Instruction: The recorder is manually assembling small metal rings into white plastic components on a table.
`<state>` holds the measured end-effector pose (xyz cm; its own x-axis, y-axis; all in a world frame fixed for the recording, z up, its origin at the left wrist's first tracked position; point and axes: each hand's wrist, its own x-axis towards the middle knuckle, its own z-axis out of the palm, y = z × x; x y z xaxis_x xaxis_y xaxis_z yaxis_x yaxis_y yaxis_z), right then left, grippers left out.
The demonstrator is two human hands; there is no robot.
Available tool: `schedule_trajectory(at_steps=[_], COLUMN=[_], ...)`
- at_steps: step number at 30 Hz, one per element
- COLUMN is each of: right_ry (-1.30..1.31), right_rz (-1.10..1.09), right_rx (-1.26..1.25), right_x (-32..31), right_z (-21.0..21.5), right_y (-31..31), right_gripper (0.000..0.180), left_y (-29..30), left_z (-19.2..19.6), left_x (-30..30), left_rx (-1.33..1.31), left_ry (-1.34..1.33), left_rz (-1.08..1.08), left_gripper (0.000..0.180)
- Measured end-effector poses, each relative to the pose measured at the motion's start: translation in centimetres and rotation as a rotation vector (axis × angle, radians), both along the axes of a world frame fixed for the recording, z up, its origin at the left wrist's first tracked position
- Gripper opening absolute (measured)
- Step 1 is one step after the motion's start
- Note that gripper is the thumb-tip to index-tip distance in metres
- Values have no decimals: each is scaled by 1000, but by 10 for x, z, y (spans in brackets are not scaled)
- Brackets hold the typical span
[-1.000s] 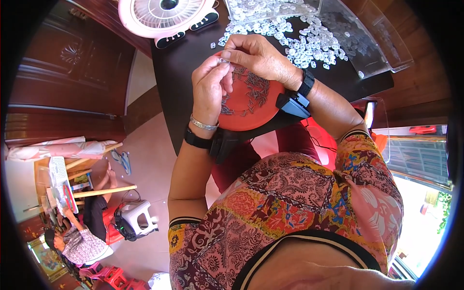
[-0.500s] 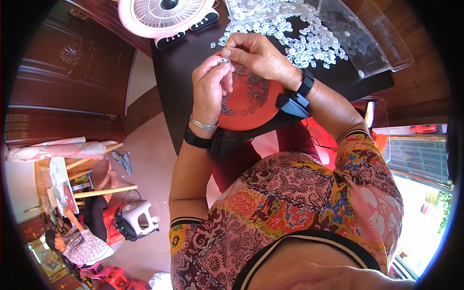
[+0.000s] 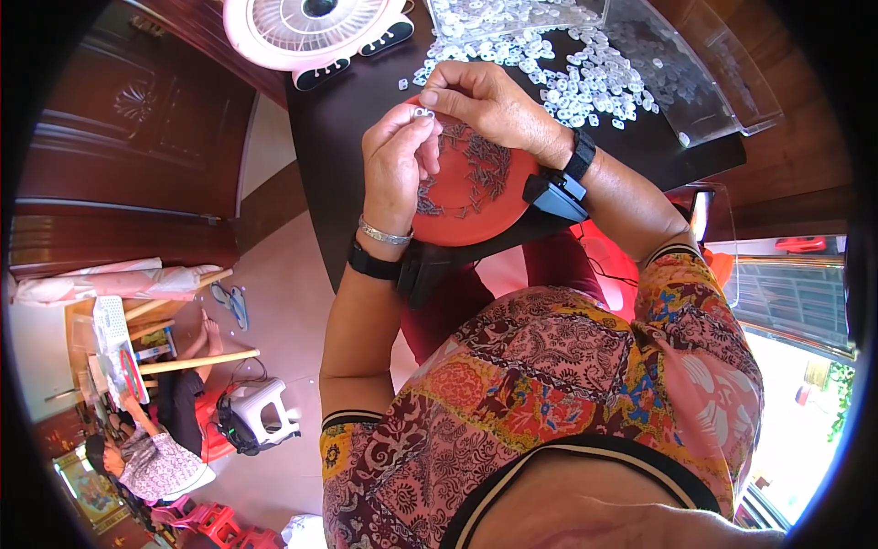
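Observation:
Between thumb and forefinger my left hand (image 3: 399, 154) pinches a small clear plastic piece with two holes (image 3: 422, 113). My right hand (image 3: 477, 102) meets it there, thumb and forefinger pressed together right beside the piece; whatever those fingertips hold is too small to make out. Both hands are above the far left rim of a round red plate (image 3: 476, 231). Many small grey screws (image 3: 490, 169) lie scattered on that plate. Beyond my right hand a heap of similar clear two-holed pieces (image 3: 585, 87) spreads over the black table (image 3: 334, 137).
A pink fan (image 3: 315, 41) stands at the table's far left. Clear plastic bins (image 3: 677, 82) are at the far right, around the heap. On the floor at left are a white stool (image 3: 265, 416) and blue slippers (image 3: 233, 306); another person (image 3: 165, 467) sits beyond.
Hardly anything differs. The clear piece and my left fingertips have shifted very slightly; both hands keep their pinch over the plate.

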<state>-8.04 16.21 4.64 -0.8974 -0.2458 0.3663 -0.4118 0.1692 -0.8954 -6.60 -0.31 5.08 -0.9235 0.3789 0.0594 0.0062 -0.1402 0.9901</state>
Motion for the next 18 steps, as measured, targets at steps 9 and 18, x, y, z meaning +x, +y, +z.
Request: schedule_trajectory(at_steps=[9, 18], right_ry=[4, -8], right_rz=[9, 0], right_rx=[10, -3], right_x=[1, 0], right_z=[1, 0], right_y=[-1, -1], right_gripper=[22, 20], left_y=[-1, -1], left_z=[-1, -1], left_x=[-1, -1], left_rx=[8, -1], left_ry=[-10, -9], left_rz=[-11, 9], left_gripper=[21, 22])
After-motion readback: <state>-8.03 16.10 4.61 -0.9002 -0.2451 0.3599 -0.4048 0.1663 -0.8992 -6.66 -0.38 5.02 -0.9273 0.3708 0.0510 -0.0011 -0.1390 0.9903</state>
